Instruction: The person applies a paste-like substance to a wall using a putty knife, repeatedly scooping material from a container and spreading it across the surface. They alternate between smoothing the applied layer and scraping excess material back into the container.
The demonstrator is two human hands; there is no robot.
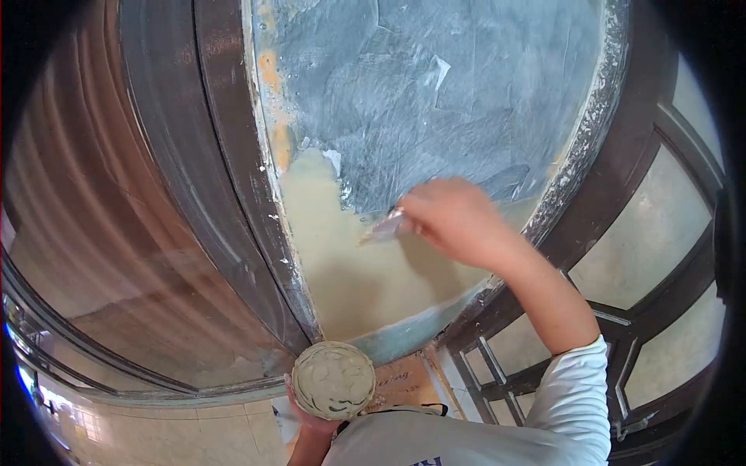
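Observation:
My right hand (454, 221) is closed around a putty knife (382, 228), whose blade is at the wall panel near the upper edge of a beige putty layer (334, 268). Motion blurs the knife a little. Above the putty, the panel (435, 93) shows a grey-blue, scraped surface with white streaks. Low in front of my body, my left hand (309, 419) grips a round tub of beige putty (334, 380) from its left side and below. Most of that hand's fingers are hidden behind the tub.
Dark wooden frames (233, 155) border the panel, with white smears along the edges. Glass panes in a dark frame (645, 233) stand to the right. Reflective brown glass (109, 217) is at the left. Below lie a tiled floor (210, 435) and printed cardboard (404, 384).

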